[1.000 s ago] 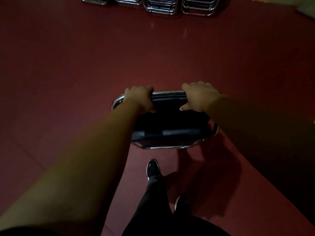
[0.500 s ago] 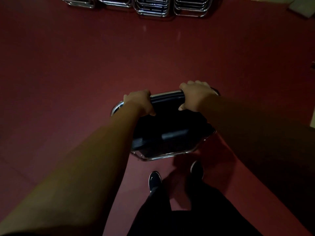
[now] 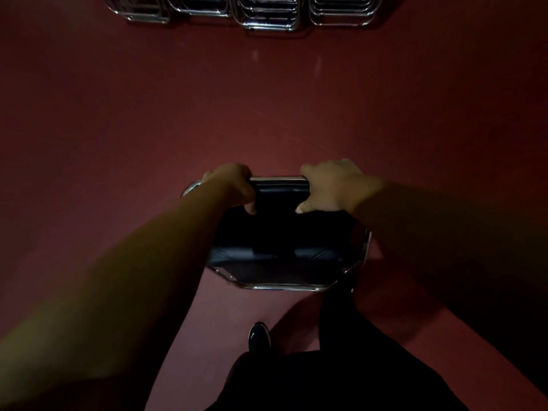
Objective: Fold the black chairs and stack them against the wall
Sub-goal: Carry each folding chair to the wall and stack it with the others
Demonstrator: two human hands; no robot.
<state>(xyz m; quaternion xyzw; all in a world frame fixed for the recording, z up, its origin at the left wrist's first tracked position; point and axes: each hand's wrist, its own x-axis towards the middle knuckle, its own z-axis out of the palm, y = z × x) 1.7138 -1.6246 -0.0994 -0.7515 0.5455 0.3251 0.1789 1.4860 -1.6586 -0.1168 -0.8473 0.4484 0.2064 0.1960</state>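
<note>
- The dark red floor (image 3: 118, 129) fills nearly the whole view, dim and faintly glossy, with two pale reflections at the far middle.
- Folded chairs (image 3: 268, 13) stand in four stacks at the far edge, their chrome tube frames nested one behind the next (only the lower loops show).
- A black chair (image 3: 281, 247) is at the centre of the scene, well apart from those stacks; its dark padded parts lie close together inside a chrome frame, whose near bar shows bright below the padding.
- The left hand (image 3: 234, 186) has its grip wrapped over the left end of the chair's top edge, thumb on the near side.
- The right hand (image 3: 329, 188) has its grip closed on the same top edge just to the right, thumb also pointing down on the near side.
- A black shoe (image 3: 259, 336) is on the floor nearer than the chair, below dark trousers (the other foot is hidden in shadow).
</note>
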